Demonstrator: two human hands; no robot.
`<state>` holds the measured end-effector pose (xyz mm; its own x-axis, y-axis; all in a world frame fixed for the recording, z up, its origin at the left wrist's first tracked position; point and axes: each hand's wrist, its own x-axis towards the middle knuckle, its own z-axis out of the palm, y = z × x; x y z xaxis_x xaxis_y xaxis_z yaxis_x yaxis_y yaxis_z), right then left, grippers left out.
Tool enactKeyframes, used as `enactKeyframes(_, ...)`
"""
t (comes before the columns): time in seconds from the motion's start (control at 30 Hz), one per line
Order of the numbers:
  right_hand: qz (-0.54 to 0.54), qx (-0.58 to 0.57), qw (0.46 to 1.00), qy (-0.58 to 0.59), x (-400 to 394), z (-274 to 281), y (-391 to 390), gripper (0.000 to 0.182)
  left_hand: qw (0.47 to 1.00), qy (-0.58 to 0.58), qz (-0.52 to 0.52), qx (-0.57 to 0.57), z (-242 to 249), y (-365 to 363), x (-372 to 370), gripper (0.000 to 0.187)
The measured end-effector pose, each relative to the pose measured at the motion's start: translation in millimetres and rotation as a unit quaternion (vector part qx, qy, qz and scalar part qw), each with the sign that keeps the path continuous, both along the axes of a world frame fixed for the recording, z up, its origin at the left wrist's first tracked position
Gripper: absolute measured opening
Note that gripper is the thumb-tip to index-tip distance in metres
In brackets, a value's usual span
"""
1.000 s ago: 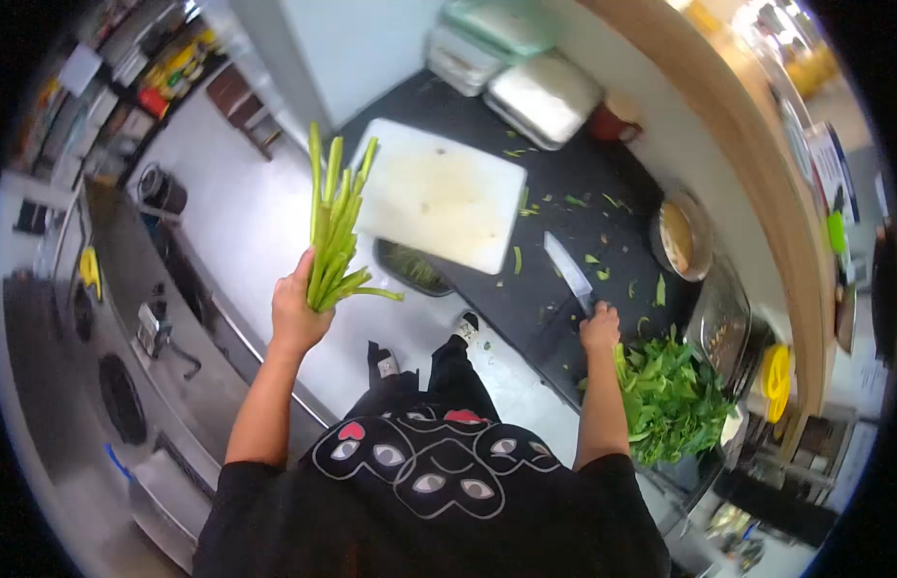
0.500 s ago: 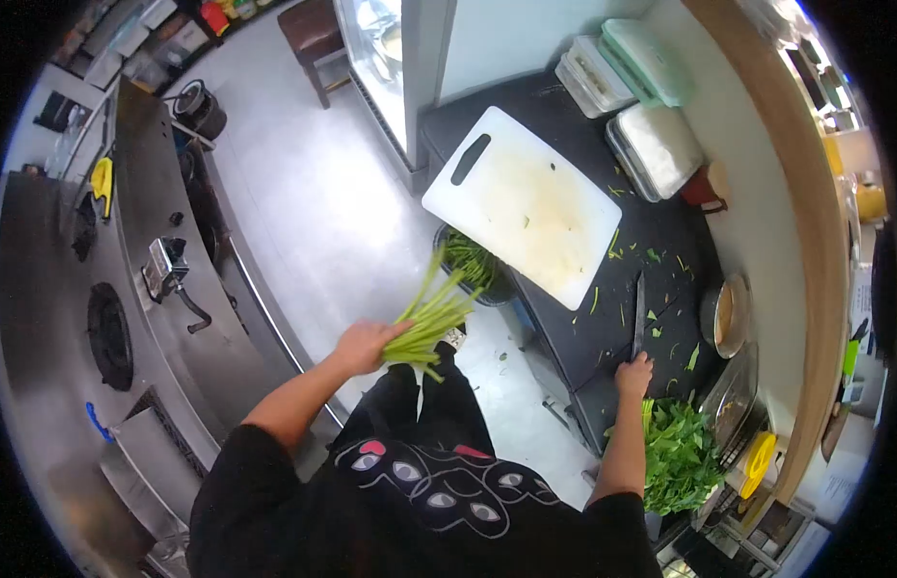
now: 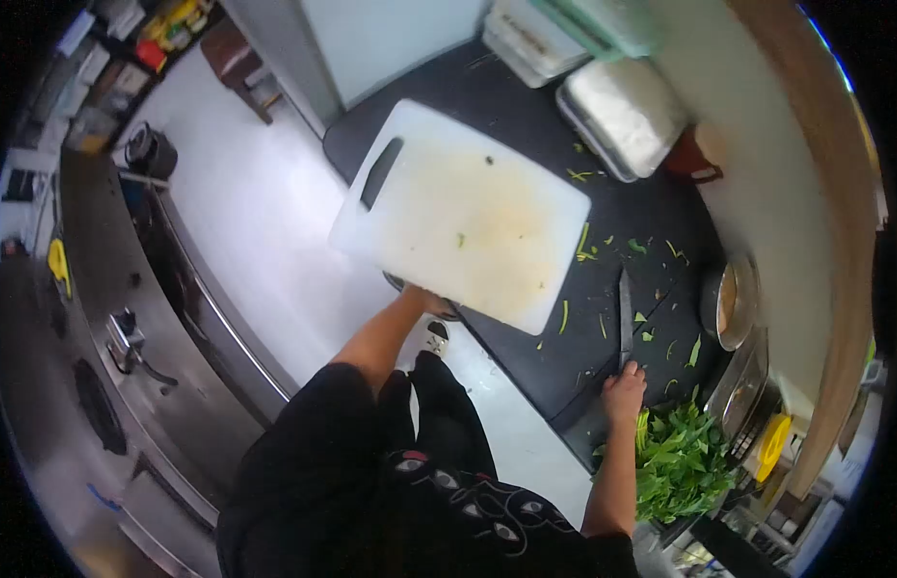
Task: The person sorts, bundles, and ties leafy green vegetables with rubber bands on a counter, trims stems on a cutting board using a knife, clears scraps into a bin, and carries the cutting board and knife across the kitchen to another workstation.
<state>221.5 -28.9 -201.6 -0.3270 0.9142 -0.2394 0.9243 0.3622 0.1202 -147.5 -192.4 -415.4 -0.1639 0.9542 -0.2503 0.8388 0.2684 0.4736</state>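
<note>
My left hand (image 3: 431,302) reaches under the near-left edge of the white cutting board (image 3: 468,222), into a dark bin mostly covered by the board. Its fingers are hidden, and no stems show in it. My right hand (image 3: 623,390) is closed round the handle of a knife (image 3: 626,313), whose blade lies flat on the black counter (image 3: 603,279) and points away from me. Green scraps are scattered round the blade. A pile of leafy greens (image 3: 682,462) sits just right of my right forearm.
Plastic boxes (image 3: 530,43) and a foil-like lidded container (image 3: 622,116) stand at the back of the counter. A metal bowl (image 3: 733,303) is by the wall at right. Steel stove counter (image 3: 169,356) runs along the left, with a dark pot (image 3: 151,152) beyond.
My left hand has moved right and down below the board; the bunch of green stems it held is out of sight. The view has shifted closer to the counter. My right hand still grips the knife.
</note>
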Motion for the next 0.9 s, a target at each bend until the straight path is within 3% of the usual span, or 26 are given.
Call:
enactKeyframes(0.1, -0.034, -0.027, 0.999, -0.003, -4.6, 6.2, 0.8, 0.036, 0.986, 0.117, 0.117, 0.020, 41.4, -34.6, 2.9, 0.052)
enactKeyframes(0.17, -0.049, -0.028, 0.998, 0.008, -10.2, 19.2, 1.2, 0.042, 0.935, -0.180, 0.299, -0.052, 24.1, -75.7, -29.1, 0.040)
enactKeyframes(0.2, -0.057, -0.027, 0.998, 0.011, -13.1, 26.9, 1.2, 0.045, 0.807, -0.365, 0.453, 0.098, 5.9, -93.0, -41.5, 0.036)
enactKeyframes(0.23, -0.078, -0.057, 0.995, 0.028, -17.5, 36.2, 1.2, 0.044, 0.709, -0.434, 0.553, 0.065, 75.3, -96.1, -53.2, 0.044)
enactKeyframes(0.3, -0.118, -0.113, 0.985, 0.062, -23.5, 54.9, -0.7, 0.042, 0.620, -0.469, 0.621, 0.103, 120.4, -99.1, -93.7, 0.050)
enactKeyframes(0.37, -0.125, -0.113, 0.975, 0.145, -19.6, 51.2, -10.8, 0.034, 0.623, -0.493, 0.588, 0.153, 167.8, -88.8, -119.4, 0.052)
enactKeyframes(0.43, -0.168, -0.148, 0.946, 0.236, -23.3, 49.4, -17.5, 0.031, 0.683, -0.510, 0.509, 0.119, 191.0, -68.3, -138.1, 0.049)
enactKeyframes(0.47, -0.116, -0.086, 0.944, 0.295, -25.5, 49.9, -27.1, 0.030, 0.708, -0.517, 0.470, 0.102, 204.9, -57.4, -143.1, 0.048)
enactKeyframes(0.57, -0.117, -0.115, 0.937, 0.307, -52.8, 76.7, -53.7, 0.030, 0.835, -0.391, 0.387, -0.031, 246.5, -34.9, -146.9, 0.043)
enactKeyframes(0.6, -0.092, -0.121, 0.945, 0.288, -66.6, 89.1, -65.8, 0.032, 0.797, -0.444, 0.402, -0.080, 230.5, -34.1, -158.4, 0.034)
enactKeyframes(0.7, -0.038, -0.153, 0.944, 0.291, -117.8, 124.7, -105.5, 0.032, 0.799, -0.520, 0.302, 0.009, 286.2, -24.3, -128.8, 0.025)
enactKeyframes(0.77, 0.085, -0.077, 0.911, 0.397, -143.7, 115.2, -139.5, 0.038, 0.773, -0.566, 0.281, 0.051, 321.6, -15.6, -102.8, 0.023)
enactKeyframes(0.83, 0.107, -0.156, 0.932, 0.309, -170.6, 147.1, -163.3, 0.035, 0.773, -0.574, 0.255, 0.087, 334.1, -9.2, -96.0, 0.022)
enactKeyframes(0.9, 0.016, -0.146, 0.950, 0.276, -165.5, 117.9, -170.3, 0.033, 0.786, -0.547, 0.258, 0.126, 353.9, -2.8, -100.0, 0.022)
